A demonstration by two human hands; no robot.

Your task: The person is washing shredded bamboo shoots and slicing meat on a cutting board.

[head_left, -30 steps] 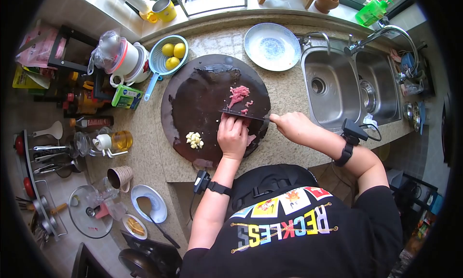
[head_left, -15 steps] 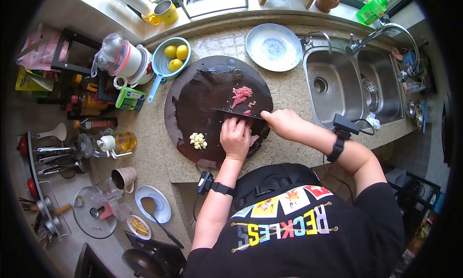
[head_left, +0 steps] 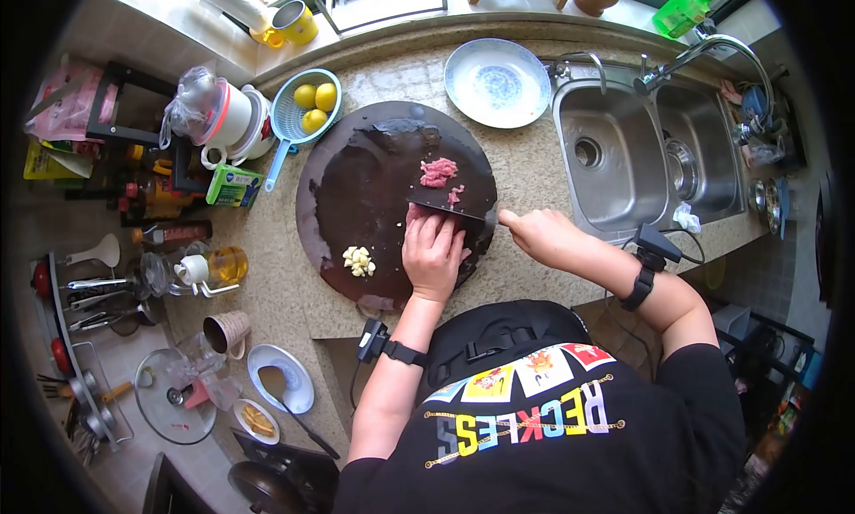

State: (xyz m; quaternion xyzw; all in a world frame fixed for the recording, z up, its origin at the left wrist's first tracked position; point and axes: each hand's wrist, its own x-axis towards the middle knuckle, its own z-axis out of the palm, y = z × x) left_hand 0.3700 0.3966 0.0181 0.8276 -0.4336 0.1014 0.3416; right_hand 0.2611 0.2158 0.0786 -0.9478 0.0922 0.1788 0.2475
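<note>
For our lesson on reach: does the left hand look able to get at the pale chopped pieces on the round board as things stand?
Probably yes: the pale chopped pieces lie close beside the left hand with nothing blocking, though it would have to leave the meat beneath.

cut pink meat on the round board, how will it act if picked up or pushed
The cut pink meat looks floppy: its thin pieces slump together in a soft heap. It is probably slippery, given its raw-looking surface. Pushed, it may shed bits, since loose pieces lie between the heap and the knife.
</note>
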